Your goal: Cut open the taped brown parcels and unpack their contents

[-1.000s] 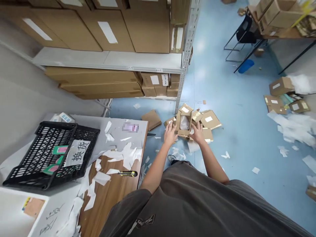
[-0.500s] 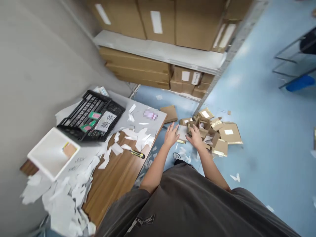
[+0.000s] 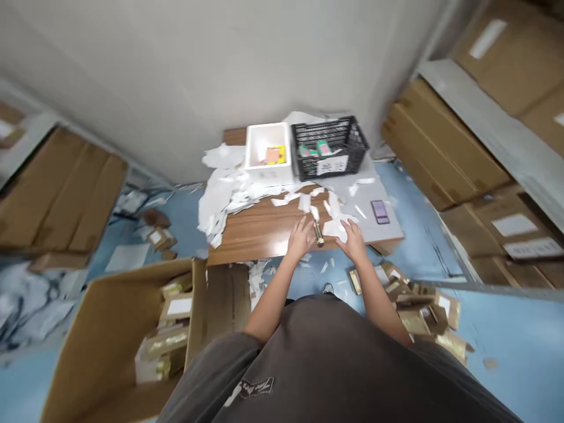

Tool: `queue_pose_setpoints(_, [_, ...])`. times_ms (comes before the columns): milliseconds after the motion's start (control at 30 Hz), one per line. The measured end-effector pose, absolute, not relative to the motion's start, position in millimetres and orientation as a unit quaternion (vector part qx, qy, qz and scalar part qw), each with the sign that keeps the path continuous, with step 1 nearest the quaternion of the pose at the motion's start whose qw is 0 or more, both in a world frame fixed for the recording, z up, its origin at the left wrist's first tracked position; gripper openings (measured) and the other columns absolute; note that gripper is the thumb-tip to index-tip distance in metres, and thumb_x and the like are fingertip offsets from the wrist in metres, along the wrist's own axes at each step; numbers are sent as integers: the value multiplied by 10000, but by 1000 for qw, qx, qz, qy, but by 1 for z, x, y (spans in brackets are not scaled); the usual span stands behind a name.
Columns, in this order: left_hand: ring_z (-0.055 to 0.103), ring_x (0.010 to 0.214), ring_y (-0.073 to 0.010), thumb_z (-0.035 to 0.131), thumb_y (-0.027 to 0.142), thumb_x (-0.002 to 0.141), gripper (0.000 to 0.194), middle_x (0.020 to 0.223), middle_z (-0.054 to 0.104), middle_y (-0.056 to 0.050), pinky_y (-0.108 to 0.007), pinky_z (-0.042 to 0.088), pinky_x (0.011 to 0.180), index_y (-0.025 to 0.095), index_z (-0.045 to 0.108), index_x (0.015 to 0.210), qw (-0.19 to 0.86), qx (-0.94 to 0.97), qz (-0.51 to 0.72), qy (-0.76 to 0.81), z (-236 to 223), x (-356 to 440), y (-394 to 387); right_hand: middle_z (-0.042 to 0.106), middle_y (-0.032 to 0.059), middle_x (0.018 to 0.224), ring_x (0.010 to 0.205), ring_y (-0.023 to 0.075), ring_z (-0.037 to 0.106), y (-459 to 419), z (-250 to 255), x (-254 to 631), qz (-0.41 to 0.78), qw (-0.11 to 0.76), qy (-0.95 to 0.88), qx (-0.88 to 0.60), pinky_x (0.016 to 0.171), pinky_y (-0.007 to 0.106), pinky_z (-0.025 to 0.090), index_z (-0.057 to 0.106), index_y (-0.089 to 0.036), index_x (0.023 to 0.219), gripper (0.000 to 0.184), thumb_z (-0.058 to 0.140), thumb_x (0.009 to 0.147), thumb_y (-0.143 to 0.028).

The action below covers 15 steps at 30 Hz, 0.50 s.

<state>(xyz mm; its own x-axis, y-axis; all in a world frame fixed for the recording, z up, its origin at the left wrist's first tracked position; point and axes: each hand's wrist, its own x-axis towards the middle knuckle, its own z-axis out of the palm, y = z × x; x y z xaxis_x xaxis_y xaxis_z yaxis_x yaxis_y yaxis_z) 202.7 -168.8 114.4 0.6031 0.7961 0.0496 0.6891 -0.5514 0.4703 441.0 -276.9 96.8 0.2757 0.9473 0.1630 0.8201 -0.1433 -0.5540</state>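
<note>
At the table [image 3: 253, 230], both hands [image 3: 301, 239] [image 3: 351, 241] flank a utility knife [image 3: 319, 236] near paper scraps [image 3: 333, 205].

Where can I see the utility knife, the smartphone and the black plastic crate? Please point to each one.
Utility knife [image 3: 319, 236]: head view, on its handle.
Smartphone [image 3: 379, 212]: head view, middle of its upper face.
Black plastic crate [image 3: 307, 169]: head view, front wall, towards its left end.

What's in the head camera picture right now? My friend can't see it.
An open left hand and an open right hand are at the near edge of a wooden table, with a utility knife between them. Torn white paper, a white bin and a black crate are on the table; a big open carton stands at lower left.
</note>
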Motion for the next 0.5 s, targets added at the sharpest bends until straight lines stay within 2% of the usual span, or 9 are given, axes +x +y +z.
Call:
queue_pose_setpoints(233, [405,1591,-367,775,305,928,760,1777,364,-132,-571,396,1291,276,507,1638,189,754,195,598,110,-15,-165,430,186,1696,1566,409,403,-163,109,240,155,240,-762,-581,1265,644,384,533,-235,1618,733,710,923,-388])
queue_pose_setpoints(500, [385,1603,-362,778,296,921,770,1778,355,-143,-555,377,1307,249,501,1638,162,599,208,756,101,-239,-232,347,174,1754,1592,423,364,-120,106,-14,203,177,-883,-385,1268,658,377,476,-243,1666,799,724,920,-389])
